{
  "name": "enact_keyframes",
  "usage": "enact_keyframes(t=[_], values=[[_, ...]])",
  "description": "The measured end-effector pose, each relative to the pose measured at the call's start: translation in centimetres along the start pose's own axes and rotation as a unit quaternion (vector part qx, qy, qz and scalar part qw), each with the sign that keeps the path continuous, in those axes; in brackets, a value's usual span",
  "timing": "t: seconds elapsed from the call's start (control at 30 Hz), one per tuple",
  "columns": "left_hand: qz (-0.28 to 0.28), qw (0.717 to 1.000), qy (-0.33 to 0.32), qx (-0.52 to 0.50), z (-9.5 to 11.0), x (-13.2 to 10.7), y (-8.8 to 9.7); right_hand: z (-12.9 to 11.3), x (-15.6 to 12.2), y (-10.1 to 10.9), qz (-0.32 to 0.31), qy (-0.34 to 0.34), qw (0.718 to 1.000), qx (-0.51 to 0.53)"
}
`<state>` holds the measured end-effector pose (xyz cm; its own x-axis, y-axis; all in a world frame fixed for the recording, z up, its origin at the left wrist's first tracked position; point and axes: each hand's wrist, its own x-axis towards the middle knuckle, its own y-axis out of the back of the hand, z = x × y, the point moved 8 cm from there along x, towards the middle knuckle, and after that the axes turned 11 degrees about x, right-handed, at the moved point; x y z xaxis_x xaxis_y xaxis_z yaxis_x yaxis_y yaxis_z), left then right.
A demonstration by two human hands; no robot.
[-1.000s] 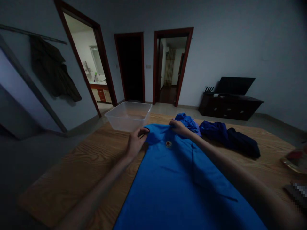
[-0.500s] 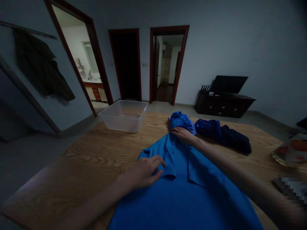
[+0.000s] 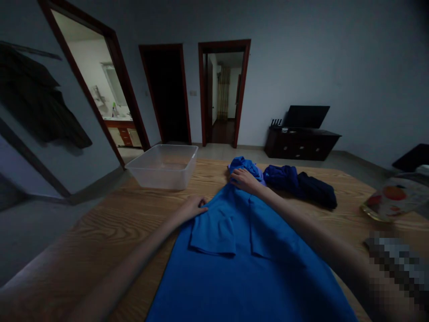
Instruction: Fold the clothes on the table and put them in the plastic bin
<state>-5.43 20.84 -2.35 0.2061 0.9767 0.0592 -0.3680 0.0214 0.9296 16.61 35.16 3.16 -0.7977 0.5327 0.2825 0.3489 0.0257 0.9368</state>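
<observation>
A blue short-sleeved shirt (image 3: 241,286) lies spread on the wooden table in front of me, its sleeves folded inward over the body. My left hand (image 3: 191,209) pinches the shirt's left edge near the shoulder, its fingers closed on the cloth. Farther up, my right hand (image 3: 247,180) is at the narrow top end of the shirt, its fingers curled down on the fabric; the fingertips are partly hidden. Right behind that hand sits a bunched blue and purple garment (image 3: 241,163).
A clear plastic bin (image 3: 161,176) stands at the table's far left. Dark blue clothes (image 3: 281,178) and a black bundle (image 3: 317,189) lie to the right. A patterned container (image 3: 390,199) and a blurred-out object (image 3: 398,261) are near the right edge of the table (image 3: 100,228).
My left hand has moved up and left to the shirt's shoulder edge and closed on it. The left sleeve now lies flatter and wider. My right hand stays at the top end.
</observation>
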Motion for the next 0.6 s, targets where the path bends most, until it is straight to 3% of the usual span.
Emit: enact_keyframes(t=[0.1, 0.17, 0.33, 0.47, 0.6], values=[[0.004, 1.0, 0.01, -0.023, -1.5, 0.1, 0.6, 1.9, -2.7, 1.4, 0.01, -0.056, 0.998, 0.04], [0.011, 0.999, 0.012, -0.045, -1.3, 1.5, 0.6, 3.9, -5.8, 1.7, -0.003, -0.104, 0.992, 0.068], [-0.001, 0.994, -0.026, -0.103, 3.1, 9.4, -1.5, 8.4, -12.6, 0.9, -0.007, -0.219, 0.963, 0.157], [-0.008, 0.993, -0.054, -0.109, 6.5, 14.6, -3.3, 10.2, -13.6, -0.7, 0.022, -0.268, 0.927, 0.263], [0.008, 0.996, -0.038, -0.081, 6.8, 16.1, -4.2, 11.0, -12.7, -1.8, 0.061, -0.282, 0.898, 0.333]])
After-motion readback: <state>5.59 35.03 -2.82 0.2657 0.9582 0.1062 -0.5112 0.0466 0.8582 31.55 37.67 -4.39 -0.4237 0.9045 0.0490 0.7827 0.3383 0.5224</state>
